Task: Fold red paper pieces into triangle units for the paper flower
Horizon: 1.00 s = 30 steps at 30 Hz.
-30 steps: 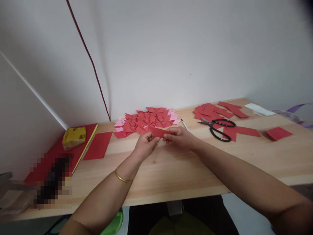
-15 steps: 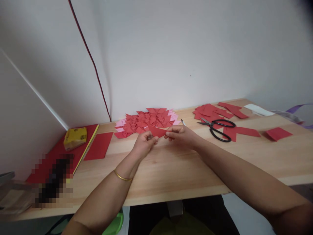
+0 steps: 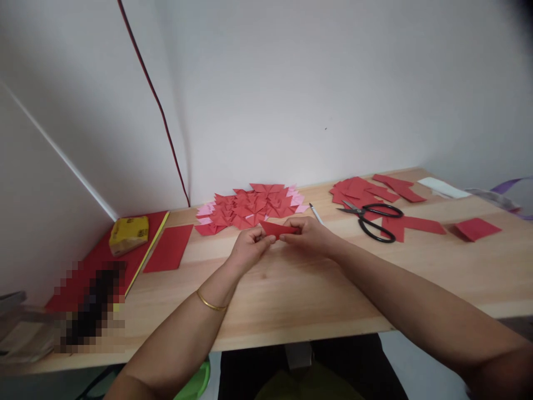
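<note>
My left hand [image 3: 249, 248] and my right hand [image 3: 308, 235] pinch the two ends of a small folded red paper piece [image 3: 278, 229], held just above the wooden table [image 3: 291, 289]. Fingers of both hands are closed on it. Right behind the hands lies a spread of several folded red and pink paper pieces [image 3: 250, 205]. A gold bangle [image 3: 209, 303] sits on my left wrist.
Black scissors [image 3: 375, 215] lie on red paper scraps [image 3: 370, 191] to the right, with a red square [image 3: 477, 229] further right. A thin white pen [image 3: 315, 213] lies by my right hand. At the left are a red sheet [image 3: 169, 248], a yellow packet [image 3: 128, 234] and a red cord [image 3: 156, 103] on the wall.
The two hands have come closer together and the red piece between them looks narrower and lower than before. Nothing else on the table has moved.
</note>
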Each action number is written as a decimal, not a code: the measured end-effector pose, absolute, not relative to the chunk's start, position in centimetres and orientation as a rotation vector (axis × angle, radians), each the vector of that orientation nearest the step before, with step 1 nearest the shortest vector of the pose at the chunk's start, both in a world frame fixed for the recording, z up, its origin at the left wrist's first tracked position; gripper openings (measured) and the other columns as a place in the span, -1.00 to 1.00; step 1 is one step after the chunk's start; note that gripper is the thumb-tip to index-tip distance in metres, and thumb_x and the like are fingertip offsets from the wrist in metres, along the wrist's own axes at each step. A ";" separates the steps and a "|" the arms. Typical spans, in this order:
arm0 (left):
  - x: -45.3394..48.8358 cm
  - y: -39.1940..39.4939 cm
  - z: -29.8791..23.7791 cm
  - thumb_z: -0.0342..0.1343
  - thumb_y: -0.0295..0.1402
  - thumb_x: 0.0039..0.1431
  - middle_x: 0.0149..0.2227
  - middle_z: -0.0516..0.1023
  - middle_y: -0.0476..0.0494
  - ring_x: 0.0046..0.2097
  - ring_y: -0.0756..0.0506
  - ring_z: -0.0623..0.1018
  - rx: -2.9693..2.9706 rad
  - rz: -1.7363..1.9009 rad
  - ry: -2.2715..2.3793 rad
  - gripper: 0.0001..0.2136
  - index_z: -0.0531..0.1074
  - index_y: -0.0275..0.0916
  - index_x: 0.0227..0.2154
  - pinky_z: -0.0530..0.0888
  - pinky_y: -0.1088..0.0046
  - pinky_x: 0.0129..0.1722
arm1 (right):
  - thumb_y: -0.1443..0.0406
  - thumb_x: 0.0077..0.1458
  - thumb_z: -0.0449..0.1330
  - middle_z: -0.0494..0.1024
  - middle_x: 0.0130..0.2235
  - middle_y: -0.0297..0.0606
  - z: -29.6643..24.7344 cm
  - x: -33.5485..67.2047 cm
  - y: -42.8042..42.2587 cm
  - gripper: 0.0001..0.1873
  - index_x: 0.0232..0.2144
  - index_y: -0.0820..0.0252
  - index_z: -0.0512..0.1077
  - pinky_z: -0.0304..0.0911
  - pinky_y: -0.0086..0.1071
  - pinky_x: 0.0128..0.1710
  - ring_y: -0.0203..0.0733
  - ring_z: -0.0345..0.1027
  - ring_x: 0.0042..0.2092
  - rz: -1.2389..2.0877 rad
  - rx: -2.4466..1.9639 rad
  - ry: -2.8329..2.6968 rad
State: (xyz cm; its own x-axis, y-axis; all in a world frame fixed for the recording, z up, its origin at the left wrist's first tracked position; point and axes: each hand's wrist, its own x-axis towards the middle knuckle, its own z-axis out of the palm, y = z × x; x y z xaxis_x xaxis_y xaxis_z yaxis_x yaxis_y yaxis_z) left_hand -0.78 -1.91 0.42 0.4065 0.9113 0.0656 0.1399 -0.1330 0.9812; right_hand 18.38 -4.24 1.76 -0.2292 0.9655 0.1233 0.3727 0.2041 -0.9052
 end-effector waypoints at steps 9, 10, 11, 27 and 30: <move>-0.6 -1.5 0.4 0.29 -0.29 -0.11 -0.58 0.43 0.03 -0.49 0.06 0.40 1.259 1.125 0.920 -0.81 0.40 -0.28 -0.53 0.31 0.54 -0.39 | 0.22 -0.08 0.20 0.29 -0.53 -0.40 0.9 19.1 -3.7 -0.83 -0.55 0.21 0.36 0.02 -0.47 -0.49 -0.35 0.12 -0.46 0.976 -1.267 -1.813; -0.6 -1.5 0.4 0.29 -0.30 -0.11 -0.59 0.43 0.03 -0.50 0.06 0.40 1.244 1.123 0.909 -0.81 0.41 -0.27 -0.52 0.32 0.53 -0.39 | 0.23 -0.08 0.20 0.28 -0.54 -0.41 1.0 19.1 -3.7 -0.83 -0.56 0.21 0.35 0.01 -0.46 -0.49 -0.35 0.12 -0.46 0.973 -1.269 -1.824; -0.5 -1.5 0.4 0.29 -0.31 -0.11 -0.59 0.43 0.03 -0.50 0.06 0.41 1.231 1.125 0.902 -0.81 0.41 -0.27 -0.51 0.32 0.53 -0.38 | 0.23 -0.07 0.20 0.29 -0.53 -0.41 1.1 19.1 -3.8 -0.84 -0.56 0.21 0.35 0.02 -0.46 -0.48 -0.35 0.12 -0.46 0.978 -1.271 -1.835; -0.1 -2.0 0.5 0.32 -0.30 -0.15 -0.60 0.39 0.07 -0.52 0.09 0.38 0.990 1.138 0.779 -0.76 0.36 -0.28 -0.54 0.34 0.56 -0.44 | 0.14 -0.03 0.22 0.47 -0.40 -0.30 1.2 19.1 -3.8 -0.75 -0.45 0.23 0.47 0.15 -0.43 -0.38 -0.27 0.28 -0.36 1.014 -1.230 -1.856; -0.1 -2.0 0.5 0.32 -0.29 -0.14 -0.56 0.42 0.05 -0.49 0.08 0.40 0.959 1.170 0.762 -0.75 0.36 -0.28 -0.53 0.38 0.53 -0.40 | 0.12 -0.03 0.22 0.44 -0.43 -0.31 1.4 19.2 -3.8 -0.72 -0.47 0.25 0.45 0.13 -0.44 -0.40 -0.28 0.25 -0.38 1.028 -1.239 -1.834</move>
